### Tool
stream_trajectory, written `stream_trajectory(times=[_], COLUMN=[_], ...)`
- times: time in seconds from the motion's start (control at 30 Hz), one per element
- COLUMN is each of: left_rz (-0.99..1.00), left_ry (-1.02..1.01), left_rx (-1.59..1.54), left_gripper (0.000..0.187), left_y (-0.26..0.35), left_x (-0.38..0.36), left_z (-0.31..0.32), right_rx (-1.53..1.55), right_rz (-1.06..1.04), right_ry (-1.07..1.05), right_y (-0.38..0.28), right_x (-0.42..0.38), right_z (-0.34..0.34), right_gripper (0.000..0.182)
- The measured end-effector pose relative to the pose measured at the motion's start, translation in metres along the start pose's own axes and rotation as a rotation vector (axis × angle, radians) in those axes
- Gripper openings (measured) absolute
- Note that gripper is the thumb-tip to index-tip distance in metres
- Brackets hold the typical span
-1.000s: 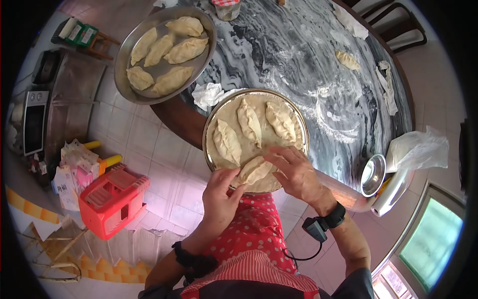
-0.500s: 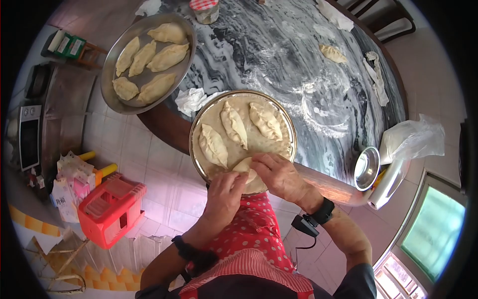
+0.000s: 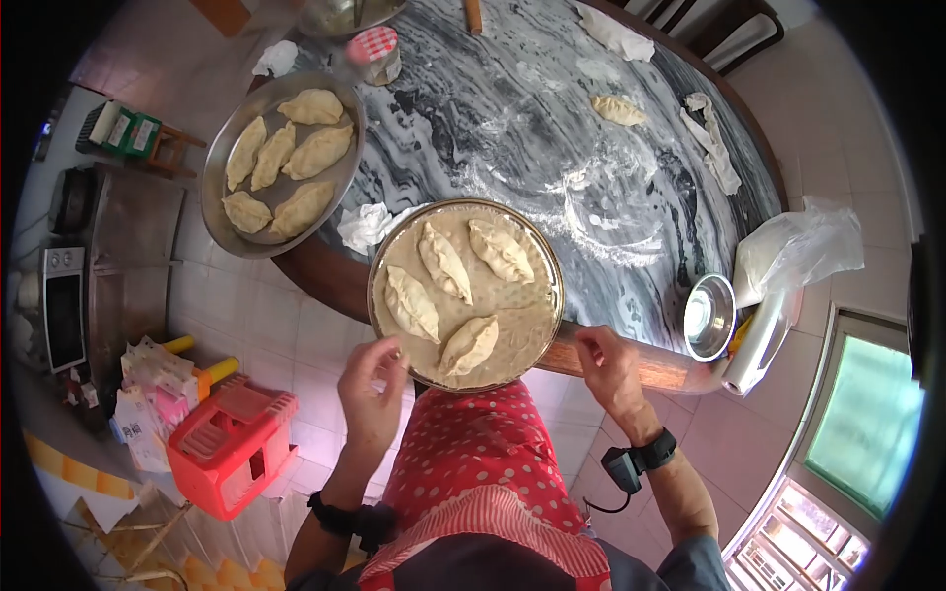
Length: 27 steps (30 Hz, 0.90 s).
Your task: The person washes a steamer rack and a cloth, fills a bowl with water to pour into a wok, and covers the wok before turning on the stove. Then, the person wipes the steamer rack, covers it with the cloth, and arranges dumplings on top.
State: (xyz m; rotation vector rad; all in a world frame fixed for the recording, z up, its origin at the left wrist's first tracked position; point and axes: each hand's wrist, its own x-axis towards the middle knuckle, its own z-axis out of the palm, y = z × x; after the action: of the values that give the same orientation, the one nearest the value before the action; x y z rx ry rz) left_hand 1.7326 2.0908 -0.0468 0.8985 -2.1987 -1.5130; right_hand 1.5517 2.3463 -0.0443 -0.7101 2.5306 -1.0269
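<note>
A round metal plate (image 3: 540, 340) lined with dough sits at the near edge of the marble table (image 3: 552, 128) and carries several folded dumplings. The nearest dumpling (image 3: 469, 344) lies free on it. My left hand (image 3: 371, 391) is at the plate's lower-left rim, fingers apart, holding nothing. My right hand (image 3: 607, 366) hovers over the table edge just right of the plate, also with nothing in it.
A second metal tray (image 3: 222, 212) with several dumplings lies at the far left. A loose dumpling (image 3: 619, 108), a red-lidded jar (image 3: 374, 49), a crumpled tissue (image 3: 365, 225), a small steel bowl (image 3: 709, 317) and a plastic bag (image 3: 796, 251) share the floured table. A red stool (image 3: 232, 438) stands on the floor.
Both hands have let go of the nearest dumpling and pulled apart, the left hand to the plate's left rim and the right hand to its right. The dumpling now lies on the plate.
</note>
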Motion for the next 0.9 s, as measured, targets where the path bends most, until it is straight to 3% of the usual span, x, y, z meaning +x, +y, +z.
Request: stream_trajectory(times=[0.07,0.13,0.17,0.33,0.4,0.5,0.63,0.73,0.9], left_rz=[-0.044,-0.358,-0.405,-0.399,-0.294,-0.216,-0.149,-0.173,-0.164], left_ry=[0.046,0.088,0.093,0.019,-0.019,-0.133,-0.226,-0.223,-0.224], left_rx=[-0.029,-0.243,-0.267,-0.268,-0.2,-0.127,-0.107,-0.084,-0.096], left_gripper=[0.023,0.023,0.025,0.025,0.023,0.024,0.024,0.023,0.023], left_y=[0.004,0.004,-0.007,-0.039,-0.046,-0.037,-0.021,-0.019,-0.008], left_x=[0.006,0.009,0.008,-0.008,-0.011,-0.014,-0.009,-0.005,0.003], left_z=[-0.012,-0.026,-0.029,-0.031,-0.027,-0.021,-0.023,-0.03,-0.042], right_rx=[-0.027,0.004,0.011,-0.099,-0.113,-0.268,-0.421,-0.319,-0.457], right_rz=[0.003,0.045,0.027,-0.061,-0.119,-0.303,-0.308,-0.365,-0.241], right_ry=[0.035,0.041,0.036,-0.061,-0.082,-0.123,-0.256,-0.088,-0.134], right_y=[-0.001,-0.004,-0.007,-0.018,-0.021,-0.025,-0.024,-0.024,-0.02], right_x=[0.0,0.001,-0.001,-0.016,-0.02,-0.03,-0.042,-0.042,-0.023], right_z=[-0.006,-0.01,-0.008,0.014,0.021,0.032,0.04,0.035,0.012], right_gripper=[0.008,0.007,0.007,0.011,0.012,0.027,0.035,0.036,0.026])
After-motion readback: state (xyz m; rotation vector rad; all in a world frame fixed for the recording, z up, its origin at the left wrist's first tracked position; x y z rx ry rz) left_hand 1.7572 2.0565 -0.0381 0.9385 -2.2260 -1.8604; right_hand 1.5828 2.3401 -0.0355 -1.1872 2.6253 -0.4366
